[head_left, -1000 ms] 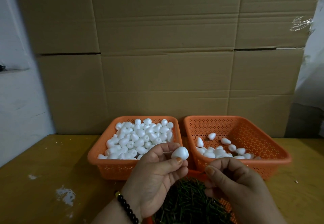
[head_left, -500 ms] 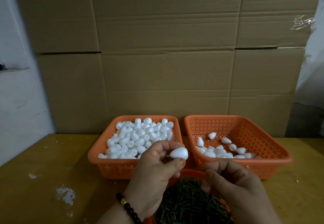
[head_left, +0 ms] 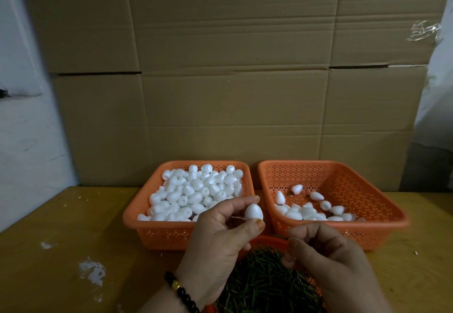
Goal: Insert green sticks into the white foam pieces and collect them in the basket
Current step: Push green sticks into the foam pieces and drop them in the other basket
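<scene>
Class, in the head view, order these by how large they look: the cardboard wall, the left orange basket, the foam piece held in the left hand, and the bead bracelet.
1. cardboard wall
2. left orange basket
3. bead bracelet, though nearness to the camera enlarges it
4. foam piece

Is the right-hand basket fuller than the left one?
No, the right basket holds only a thin scatter of foam pieces, while the left basket is heaped with them.
</scene>
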Demonstrator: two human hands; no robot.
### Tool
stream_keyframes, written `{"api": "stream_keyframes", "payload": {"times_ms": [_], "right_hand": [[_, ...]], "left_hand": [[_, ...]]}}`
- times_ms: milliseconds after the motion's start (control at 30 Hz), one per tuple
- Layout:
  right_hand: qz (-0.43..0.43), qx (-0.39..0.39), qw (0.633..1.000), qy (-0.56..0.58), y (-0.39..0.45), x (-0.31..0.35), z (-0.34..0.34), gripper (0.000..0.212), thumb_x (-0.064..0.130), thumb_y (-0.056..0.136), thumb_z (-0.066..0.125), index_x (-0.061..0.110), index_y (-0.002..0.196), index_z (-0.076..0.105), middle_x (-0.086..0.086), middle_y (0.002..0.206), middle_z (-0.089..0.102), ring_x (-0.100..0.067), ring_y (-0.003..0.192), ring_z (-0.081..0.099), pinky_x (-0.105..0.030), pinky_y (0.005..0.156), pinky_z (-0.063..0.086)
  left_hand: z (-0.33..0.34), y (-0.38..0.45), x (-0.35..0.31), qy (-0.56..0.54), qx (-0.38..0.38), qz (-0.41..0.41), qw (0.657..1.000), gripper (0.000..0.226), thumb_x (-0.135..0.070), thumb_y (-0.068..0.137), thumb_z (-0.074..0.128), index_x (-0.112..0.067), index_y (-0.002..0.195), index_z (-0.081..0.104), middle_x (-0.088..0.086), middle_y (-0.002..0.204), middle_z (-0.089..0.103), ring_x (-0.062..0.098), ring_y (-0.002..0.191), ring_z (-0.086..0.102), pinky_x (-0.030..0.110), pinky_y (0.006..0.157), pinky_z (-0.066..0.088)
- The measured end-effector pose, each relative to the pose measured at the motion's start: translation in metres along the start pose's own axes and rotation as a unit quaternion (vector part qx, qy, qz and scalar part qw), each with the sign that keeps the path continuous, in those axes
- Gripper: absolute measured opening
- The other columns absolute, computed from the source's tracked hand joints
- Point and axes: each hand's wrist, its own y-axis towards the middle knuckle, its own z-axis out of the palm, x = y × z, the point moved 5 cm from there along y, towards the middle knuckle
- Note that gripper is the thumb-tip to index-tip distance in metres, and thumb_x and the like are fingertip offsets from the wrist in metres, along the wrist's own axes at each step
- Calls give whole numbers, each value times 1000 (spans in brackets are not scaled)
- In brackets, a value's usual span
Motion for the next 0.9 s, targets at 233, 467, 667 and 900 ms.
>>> {"api": "stream_keyframes", "payload": {"times_ms": [233,467,667,900], "right_hand": [[-12,-5,1000,13,-1,1,-1,24,-7,77,64,15,73,72,-20,60,65,-26,57,63,-25,55,50],[-16,-31,998,53,-1,1,-2,17,-10,75,62,4,72,71,-24,61,64,-28,56,62,-32,59,54],[-41,-54,995,74,-5,11,-1,16,-18,72,62,-6,79,68,-27,65,64,-26,57,66,-25,55,57],[-139,-109,977,-116,-13,18,-5,19,0,67,76,17,76,76,-1,72,74,-14,70,72,-27,66,58]], "left_hand": [[4,-2,-2,-13,21,-15,1000,37,-34,72,65,-29,109,70,-4,94,74,6,66,55,20,59,46],[14,-6,-1,-144,86,-103,981,33,-18,86,53,-16,118,61,5,113,71,6,66,56,20,57,43],[20,-9,6,-252,94,-187,945,39,-26,78,60,-15,116,62,7,113,71,8,61,59,20,54,44],[25,-11,14,-278,90,-228,929,27,-32,78,61,-24,97,77,2,110,72,8,63,56,20,55,44]]}}
